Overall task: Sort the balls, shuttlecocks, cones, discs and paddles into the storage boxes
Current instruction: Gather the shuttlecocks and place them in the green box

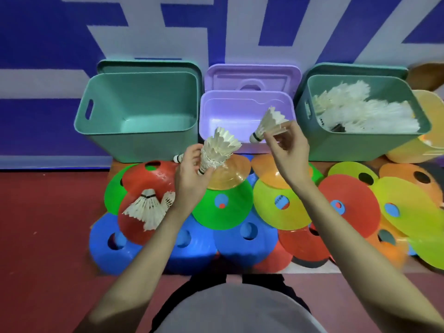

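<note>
Boxes are standing in a row at the wall, and we are taking the purple storage box (247, 116) in the middle as our landmark. Left of it, the empty green box (138, 116) is sitting with nothing in it; right of it, the green box of shuttlecocks (360, 114) is already holding a heap of white feathers, with a yellow box (422, 145) partly showing beyond. In front of the purple box, disc cones (223, 203) in blue, red, green, orange and yellow are lying overlapped on the floor.

We are gripping a nested stack of shuttlecocks (216, 150) in the left hand (189, 174), fingers curled round the lower skirts, just in front of the purple box. The right hand (288, 150) is pinching a single shuttlecock (269, 126) by its feather skirt, holding it over the purple box's front right corner, cork pointing left and down. Loose shuttlecocks (149, 207) are lying on a red cone to the front left of the purple box.

We are judging the shuttlecocks to be very light and fragile: the feathers will crush or splay under a hard squeeze, so the cork or the base of the skirt is the safer hold. The cones look thin, flexible and slick, best lifted by the rim or the centre hole.

Small blue markings are showing through some cone holes, but we are finding no writing legible.
</note>
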`<state>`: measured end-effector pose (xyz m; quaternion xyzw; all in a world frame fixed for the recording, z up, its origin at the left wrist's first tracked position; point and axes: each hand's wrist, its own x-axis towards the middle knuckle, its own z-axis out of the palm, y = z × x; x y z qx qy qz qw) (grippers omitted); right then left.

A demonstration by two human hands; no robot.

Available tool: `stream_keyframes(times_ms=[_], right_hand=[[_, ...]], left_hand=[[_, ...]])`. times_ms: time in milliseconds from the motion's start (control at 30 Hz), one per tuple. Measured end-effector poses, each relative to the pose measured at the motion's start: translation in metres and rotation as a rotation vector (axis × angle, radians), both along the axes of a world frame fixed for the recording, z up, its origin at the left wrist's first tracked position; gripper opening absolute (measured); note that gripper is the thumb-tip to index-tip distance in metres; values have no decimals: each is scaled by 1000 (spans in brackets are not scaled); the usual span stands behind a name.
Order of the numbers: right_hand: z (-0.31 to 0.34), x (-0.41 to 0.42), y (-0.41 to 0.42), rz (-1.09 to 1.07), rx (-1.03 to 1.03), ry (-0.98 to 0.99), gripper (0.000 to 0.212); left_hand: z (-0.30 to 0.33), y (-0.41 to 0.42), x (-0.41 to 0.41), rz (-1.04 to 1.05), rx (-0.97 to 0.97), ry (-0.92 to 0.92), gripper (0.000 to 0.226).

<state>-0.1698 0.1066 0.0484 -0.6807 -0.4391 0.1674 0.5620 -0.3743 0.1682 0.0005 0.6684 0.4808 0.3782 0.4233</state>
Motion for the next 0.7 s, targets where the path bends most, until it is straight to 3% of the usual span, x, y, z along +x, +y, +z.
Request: stream_keyframes(times_ms=[67, 267, 367, 567, 700], right_hand=[[8, 18, -13, -60, 43, 33, 10], [12, 83, -46, -72, 86, 57, 16], [12, 113, -57, -70, 30, 11, 26], [4, 188, -73, -79, -55, -97, 25], [7, 242, -82, -141, -68, -65, 25]], left_hand=[[4, -2, 28, -43, 12, 19, 52], [20, -10, 111, -181, 67, 77, 51], [26, -16, 152, -278, 102, 105, 52], [48, -25, 242, -404, 194, 145, 49], [62, -19, 304, -475, 249, 181, 49]])
